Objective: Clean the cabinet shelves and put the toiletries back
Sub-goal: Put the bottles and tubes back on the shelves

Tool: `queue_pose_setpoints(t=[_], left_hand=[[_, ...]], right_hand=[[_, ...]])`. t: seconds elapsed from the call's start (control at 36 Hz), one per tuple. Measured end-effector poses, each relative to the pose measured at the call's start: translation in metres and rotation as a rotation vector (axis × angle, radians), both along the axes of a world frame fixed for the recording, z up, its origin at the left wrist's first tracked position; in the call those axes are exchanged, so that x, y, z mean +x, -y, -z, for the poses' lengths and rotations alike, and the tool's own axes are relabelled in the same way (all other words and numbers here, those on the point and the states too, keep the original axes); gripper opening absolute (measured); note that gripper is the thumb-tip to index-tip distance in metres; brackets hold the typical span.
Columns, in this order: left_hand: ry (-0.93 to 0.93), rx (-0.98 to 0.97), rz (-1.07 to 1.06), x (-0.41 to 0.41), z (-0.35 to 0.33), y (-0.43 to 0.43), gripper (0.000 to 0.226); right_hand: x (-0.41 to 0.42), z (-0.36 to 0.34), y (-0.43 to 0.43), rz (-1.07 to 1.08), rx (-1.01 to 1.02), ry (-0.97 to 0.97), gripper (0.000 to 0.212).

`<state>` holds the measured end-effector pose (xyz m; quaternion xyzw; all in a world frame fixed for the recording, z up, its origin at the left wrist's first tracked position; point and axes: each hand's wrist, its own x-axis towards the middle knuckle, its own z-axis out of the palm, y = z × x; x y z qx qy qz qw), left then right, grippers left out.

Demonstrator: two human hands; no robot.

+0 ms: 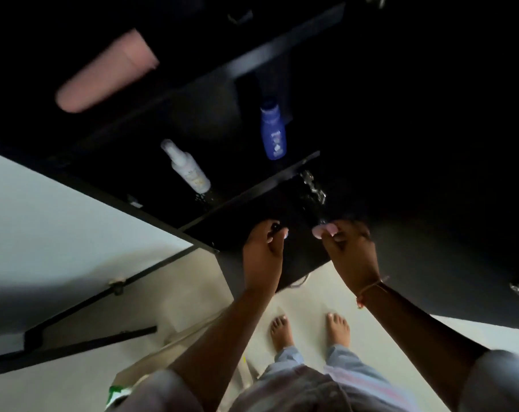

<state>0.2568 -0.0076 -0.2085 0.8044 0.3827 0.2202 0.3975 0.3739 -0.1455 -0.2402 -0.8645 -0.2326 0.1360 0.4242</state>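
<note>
At the near edge of the dark cabinet (252, 221), both hands reach forward with arms stretched out. Left hand (264, 251) is curled narrow round a small dark object (274, 226) (too dim to identify), fingers bent over its top. Right hand (349, 248) pinches something clear and glinting (311, 185) between thumb and fingertips; what it is cannot be told. Farther in, on the black shelf (237, 179), a white spray bottle (186, 168) stands left and a blue lotion bottle (272, 129) stands right, well apart. A pink tube (106, 72) sits higher at far left, blurred. Bare feet (282, 328) stand on the pale floor (305, 292) below.
</note>
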Motion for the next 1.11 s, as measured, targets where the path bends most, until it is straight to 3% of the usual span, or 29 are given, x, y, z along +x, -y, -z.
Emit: queue_pose_setpoints(t=[0.14, 0.33, 0.67, 0.75, 1.11], left_hand=[[0.198, -0.028, -0.054, -0.009, -0.052, -0.019, 0.016], [0.34, 0.05, -0.155, -0.006, -0.09, -0.044, 0.01], [0.255, 0.111, -0.216, 0.024, -0.087, -0.08, 0.023], [0.203, 0.121, -0.2, 0.038, -0.082, -0.09, 0.026], [0.095, 0.142, -0.189, 0.058, -0.059, -0.111, 0.028]], right_hand=[[-0.001, -0.056, -0.023, -0.053, 0.232, -0.063, 0.011], [0.002, -0.098, -0.058, -0.083, 0.325, -0.029, 0.013], [0.003, -0.11, -0.091, -0.142, 0.324, -0.004, 0.021], [0.006, -0.117, -0.092, -0.155, 0.326, 0.039, 0.013], [0.027, -0.112, -0.079, 0.051, 0.189, 0.193, 0.019]])
